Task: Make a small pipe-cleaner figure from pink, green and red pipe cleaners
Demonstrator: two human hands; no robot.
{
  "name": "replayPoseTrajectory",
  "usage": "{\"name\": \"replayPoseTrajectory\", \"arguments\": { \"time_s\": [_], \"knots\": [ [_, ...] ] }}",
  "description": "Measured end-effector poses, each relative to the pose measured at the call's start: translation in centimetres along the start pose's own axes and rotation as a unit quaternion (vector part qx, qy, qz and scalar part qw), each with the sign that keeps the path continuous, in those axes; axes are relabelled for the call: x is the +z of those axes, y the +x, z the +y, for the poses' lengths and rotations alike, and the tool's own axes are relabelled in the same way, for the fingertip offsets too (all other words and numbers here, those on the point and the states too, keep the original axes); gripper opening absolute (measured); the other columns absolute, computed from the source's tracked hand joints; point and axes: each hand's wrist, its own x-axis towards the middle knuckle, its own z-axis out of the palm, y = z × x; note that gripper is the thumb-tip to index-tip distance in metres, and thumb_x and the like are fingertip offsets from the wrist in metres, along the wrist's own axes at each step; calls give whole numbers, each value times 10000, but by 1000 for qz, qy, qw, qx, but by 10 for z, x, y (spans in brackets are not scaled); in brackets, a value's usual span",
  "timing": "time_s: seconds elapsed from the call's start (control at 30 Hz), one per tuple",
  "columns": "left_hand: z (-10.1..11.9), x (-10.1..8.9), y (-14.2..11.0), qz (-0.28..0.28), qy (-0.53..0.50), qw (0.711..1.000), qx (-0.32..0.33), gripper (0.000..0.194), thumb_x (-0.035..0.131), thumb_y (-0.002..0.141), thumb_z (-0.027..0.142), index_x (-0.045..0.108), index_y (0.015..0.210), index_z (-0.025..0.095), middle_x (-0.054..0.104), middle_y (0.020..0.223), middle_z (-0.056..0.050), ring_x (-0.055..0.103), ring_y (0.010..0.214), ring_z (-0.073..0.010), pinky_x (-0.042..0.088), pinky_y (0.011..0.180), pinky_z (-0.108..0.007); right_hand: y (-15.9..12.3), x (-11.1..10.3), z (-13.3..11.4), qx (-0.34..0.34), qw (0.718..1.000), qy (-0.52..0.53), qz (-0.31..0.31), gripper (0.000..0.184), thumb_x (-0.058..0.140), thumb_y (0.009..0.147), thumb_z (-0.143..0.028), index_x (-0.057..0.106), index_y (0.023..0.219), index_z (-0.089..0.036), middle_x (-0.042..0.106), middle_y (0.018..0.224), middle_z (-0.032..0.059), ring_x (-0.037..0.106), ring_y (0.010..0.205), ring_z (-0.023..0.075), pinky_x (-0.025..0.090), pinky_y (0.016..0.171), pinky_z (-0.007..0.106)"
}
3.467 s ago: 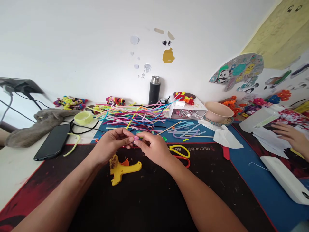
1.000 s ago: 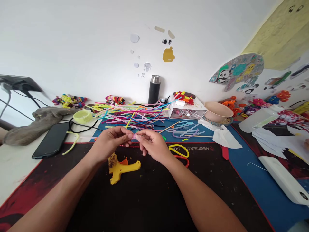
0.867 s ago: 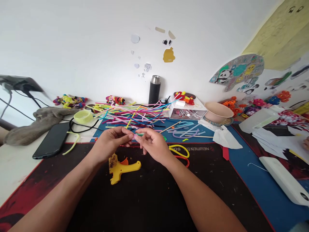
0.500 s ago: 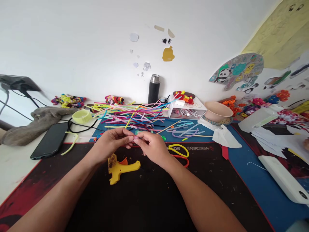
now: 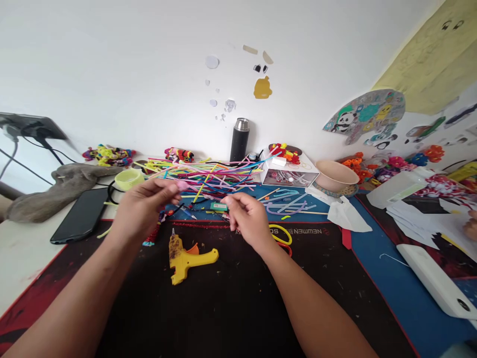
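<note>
My left hand [image 5: 143, 206] is raised to the left, thumb and index finger pinching a small pink fuzzy piece [image 5: 182, 185] in front of the pile of coloured pipe cleaners [image 5: 208, 174]. To its right, apart from it, my right hand [image 5: 248, 219] has its fingers curled and thumb against the index finger; whatever lies in that pinch is not visible. Below both hands a yellow hot glue gun [image 5: 190, 259] lies on the black mat. A red tinsel pipe cleaner [image 5: 203, 225] lies between the hands. Yellow and red loop handles [image 5: 282, 232] show beside my right wrist.
A black phone [image 5: 78, 216] and grey plush [image 5: 63, 191] lie left. Behind stand a black flask [image 5: 240, 140], a white box [image 5: 290, 171] and a pink bowl [image 5: 336, 175]. White paper [image 5: 348, 214] and a white device [image 5: 434, 278] are right, near another person's hand [image 5: 471, 226].
My hands, earlier fingertip to fingertip around the small pink piece, are now apart. My left hand has moved left and up with the piece; my right hand has moved slightly right.
</note>
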Motion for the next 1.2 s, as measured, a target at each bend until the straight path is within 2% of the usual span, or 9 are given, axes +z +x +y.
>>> {"name": "replayPoseTrajectory", "arguments": {
  "time_s": [0.1,0.2,0.37,0.5,0.6,0.73,0.93,1.07,1.2],
  "knots": [
    [4,-14,14,101,-119,987,38,363,1036,602,305,790,828,163,786,817,-10,663,719,-110,570,678,-200,7,-8,0,14,994,65,82,476,640,958,-680,728,961,-212,483,533,-60,501,427,129,387,434,249],
    [5,-16,19,128,-137,981,45,334,1032,609,288,770,786,179,754,745,12,646,672,-109,571,645,-216,12,-11,12,31,985,100,139,474,661,945,-664,719,1013,-199,471,558,-75,465,414,115,363,410,241],
    [-2,-12,16,116,-153,981,23,281,1006,650,268,792,801,168,745,757,12,638,672,-113,570,665,-235,32,-15,28,37,998,-26,35,386,642,982,-571,715,985,-192,558,583,-55,513,425,125,399,458,253],
    [-2,-16,17,126,-171,977,14,289,1004,637,272,809,824,173,777,812,-1,662,691,-126,584,676,-247,68,-21,30,-24,976,-214,38,321,605,1009,-485,756,983,-203,657,681,-16,600,583,163,438,595,275],
    [-1,-19,19,142,-186,972,6,303,1020,592,251,807,796,179,790,820,2,668,684,-119,589,664,-233,95,-22,32,-36,964,-258,49,288,605,1014,-426,771,964,-196,702,749,9,620,680,182,422,668,291],
    [-3,-24,23,157,-199,967,-3,307,1024,583,224,785,772,184,777,756,20,672,662,-111,586,648,-216,114,-13,31,-42,952,-302,19,235,620,1020,-366,783,985,-201,728,783,7,624,712,180,398,690,285],
    [-9,-27,25,146,-208,967,-18,240,975,657,182,813,832,157,782,764,8,685,662,-104,591,647,-187,110,-13,8,-17,939,-344,-25,231,605,1051,-338,780,1001,-196,754,825,10,626,722,170,381,678,272],
    [-11,-24,25,157,-220,963,-11,285,1001,602,217,816,805,140,774,727,-1,681,622,-94,590,630,-173,91,-25,-8,13,920,-386,-64,252,664,1034,-353,773,871,-194,706,716,3,591,659,165,338,644,274],
    [-10,-22,24,152,-217,964,-16,351,1040,558,277,817,798,151,774,724,1,684,620,-97,589,617,-166,71,-36,-14,47,848,-508,-142,243,663,1051,-398,797,972,-211,779,848,39,668,761,189,340,648,283]
  ]
}}
